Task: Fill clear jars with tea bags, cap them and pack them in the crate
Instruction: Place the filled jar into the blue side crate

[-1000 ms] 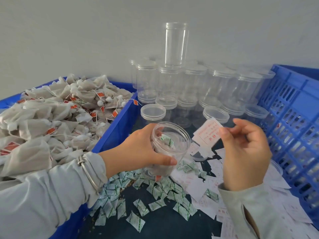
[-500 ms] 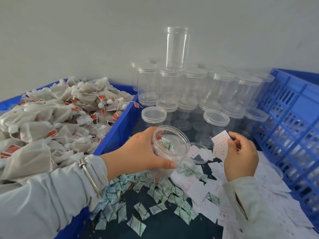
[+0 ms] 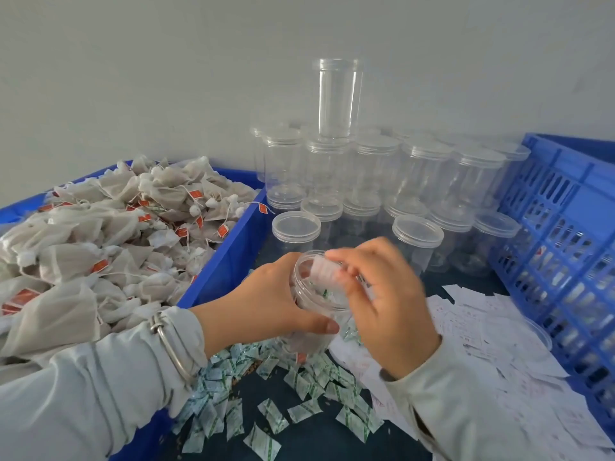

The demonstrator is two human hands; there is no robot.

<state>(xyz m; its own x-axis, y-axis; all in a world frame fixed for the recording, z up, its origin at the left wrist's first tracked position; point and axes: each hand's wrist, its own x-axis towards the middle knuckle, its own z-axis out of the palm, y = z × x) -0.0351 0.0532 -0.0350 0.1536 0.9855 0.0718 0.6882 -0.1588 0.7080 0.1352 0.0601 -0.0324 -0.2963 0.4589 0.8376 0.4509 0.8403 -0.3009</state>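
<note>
My left hand [image 3: 266,304] grips an open clear jar [image 3: 316,294], tilted with its mouth toward me, over the dark table. A small green-printed sachet lies inside it. My right hand [image 3: 382,301] pinches a white paper slip [image 3: 324,271] at the jar's mouth, partly inside the rim. Tea bags [image 3: 100,247] with red tags fill the blue bin at left. The blue slotted crate [image 3: 559,247] stands at right.
Capped empty clear jars [image 3: 376,181] are stacked against the wall behind the hands, one tall open jar on top. Green-white sachets [image 3: 283,394] litter the table in front. White printed slips [image 3: 492,344] lie in a heap at the right, beside the crate.
My right hand has carried the paper slip leftward from beside the slip heap to the jar's mouth. The left hand has kept the jar in place.
</note>
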